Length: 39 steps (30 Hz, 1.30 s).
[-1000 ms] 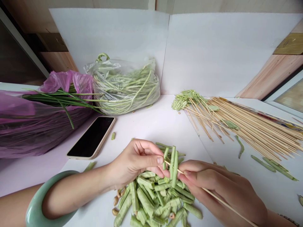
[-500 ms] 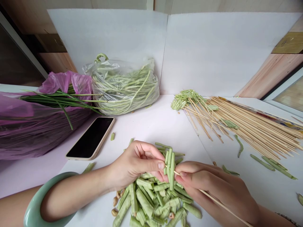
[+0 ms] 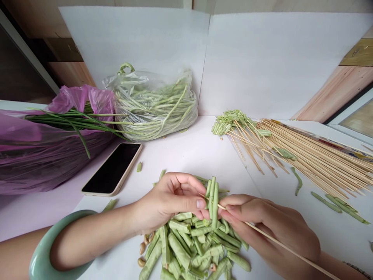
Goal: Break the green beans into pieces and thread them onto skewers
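Over a heap of cut green bean pieces (image 3: 180, 249), my left hand (image 3: 175, 196) is closed, its thumb and fingers pinching at the left side of several short bean pieces (image 3: 215, 200). These pieces stand side by side, threaded on a thin wooden skewer (image 3: 271, 239). The skewer's tip pokes out on their left, by my left thumb. My right hand (image 3: 271, 229) is closed round the skewer just right of the pieces, and the rest of the stick runs down to the lower right. My left fingertips are partly hidden behind the thumb and beans.
A clear bag of long beans (image 3: 157, 107) stands at the back, beside a purple bag (image 3: 35, 155) with green stalks. A phone (image 3: 112, 169) lies at left. Finished bean skewers (image 3: 233, 120) and bare sticks (image 3: 314, 155) lie at back right, with loose beans (image 3: 326, 202) nearby.
The skewer's tip now shows further out on the left of the bean pieces. The pieces have shifted slightly right and up, and both hands keep their grip.
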### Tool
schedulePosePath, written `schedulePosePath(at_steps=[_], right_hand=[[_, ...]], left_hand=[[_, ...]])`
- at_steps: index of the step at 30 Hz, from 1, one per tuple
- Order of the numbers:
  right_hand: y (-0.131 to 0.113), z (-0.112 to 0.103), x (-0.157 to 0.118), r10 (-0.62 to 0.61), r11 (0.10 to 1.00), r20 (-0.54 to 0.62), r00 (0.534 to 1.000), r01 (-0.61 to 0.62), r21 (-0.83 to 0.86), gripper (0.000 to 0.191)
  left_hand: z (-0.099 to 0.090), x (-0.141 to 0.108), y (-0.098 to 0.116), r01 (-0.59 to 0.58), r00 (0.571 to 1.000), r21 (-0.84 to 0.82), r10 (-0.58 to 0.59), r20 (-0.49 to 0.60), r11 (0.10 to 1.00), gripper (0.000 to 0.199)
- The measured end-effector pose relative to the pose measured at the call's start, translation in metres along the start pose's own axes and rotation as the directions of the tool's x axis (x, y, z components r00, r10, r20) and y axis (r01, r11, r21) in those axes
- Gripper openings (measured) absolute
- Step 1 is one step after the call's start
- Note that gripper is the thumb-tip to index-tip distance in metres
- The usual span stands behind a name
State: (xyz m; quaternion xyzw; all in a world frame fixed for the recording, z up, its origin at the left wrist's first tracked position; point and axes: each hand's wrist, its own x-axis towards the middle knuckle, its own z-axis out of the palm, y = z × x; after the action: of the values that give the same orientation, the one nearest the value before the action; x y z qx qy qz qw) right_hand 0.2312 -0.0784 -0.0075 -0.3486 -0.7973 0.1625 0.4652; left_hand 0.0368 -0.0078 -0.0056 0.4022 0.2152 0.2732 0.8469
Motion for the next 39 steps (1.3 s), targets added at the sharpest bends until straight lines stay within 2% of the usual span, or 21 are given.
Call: schedulePosePath(at_steps=[5, 7, 10, 14, 17, 23, 26, 29, 32, 35, 39], right_hand=[[-0.002, 0.001, -0.001, 0.06, 0.998, -0.014, 0.998, -0.06, -0.017, 0.02], [-0.002, 0.0, 0.0, 0.117, 0.992, -0.053, 0.992, -0.115, 0.043, 0.018], [-0.002, -0.006, 0.004, 0.249, 0.957, -0.155, 0.956, -0.218, 0.194, 0.016], [0.001, -0.014, 0.01, 0.331, 0.919, -0.277, 0.902, -0.242, 0.311, 0.01], [0.002, -0.016, 0.011, 0.346, 0.915, -0.31, 0.886, -0.245, 0.319, 0.009], [0.001, -0.016, 0.008, 0.298, 0.946, -0.327, 0.897, -0.233, 0.224, 0.011], [0.0, -0.016, 0.009, 0.3, 0.949, -0.303, 0.905, -0.251, 0.191, 0.01], [0.0, -0.015, 0.01, 0.33, 0.929, -0.222, 0.917, -0.274, 0.25, 0.007], [0.001, -0.013, 0.009, 0.354, 0.914, -0.161, 0.921, -0.305, 0.268, 0.014], [0.002, -0.012, 0.009, 0.362, 0.927, -0.116, 0.925, -0.344, 0.152, 0.024], [0.002, -0.015, 0.01, 0.342, 0.939, -0.065, 0.937, -0.339, 0.055, 0.024]], left_hand=[[-0.003, 0.001, -0.002, -0.007, 1.0, 0.039, 0.007, 0.02, 0.999, 0.014], [-0.004, 0.001, -0.003, -0.013, 1.0, 0.057, 0.013, 0.013, 0.998, 0.014], [-0.003, 0.0, -0.002, -0.02, 0.999, 0.078, 0.022, -0.024, 0.997, 0.015], [-0.001, 0.0, 0.0, -0.019, 0.999, 0.055, 0.021, -0.038, 0.998, 0.016], [-0.001, 0.0, 0.0, -0.012, 0.999, 0.038, 0.014, -0.04, 0.999, 0.017], [-0.003, 0.001, -0.001, -0.011, 0.999, 0.042, 0.012, -0.033, 0.999, 0.017], [-0.005, 0.001, -0.004, -0.041, 0.999, 0.067, 0.043, -0.016, 0.997, 0.017], [-0.006, 0.0, -0.005, -0.083, 0.997, 0.08, 0.082, 0.014, 0.993, 0.019], [-0.005, 0.0, -0.005, -0.073, 0.997, 0.088, 0.07, 0.035, 0.993, 0.016], [-0.003, 0.0, -0.003, -0.049, 0.998, 0.12, 0.046, 0.034, 0.992, 0.016], [0.0, -0.002, -0.001, -0.046, 0.999, 0.197, 0.047, 0.001, 0.979, 0.02]])
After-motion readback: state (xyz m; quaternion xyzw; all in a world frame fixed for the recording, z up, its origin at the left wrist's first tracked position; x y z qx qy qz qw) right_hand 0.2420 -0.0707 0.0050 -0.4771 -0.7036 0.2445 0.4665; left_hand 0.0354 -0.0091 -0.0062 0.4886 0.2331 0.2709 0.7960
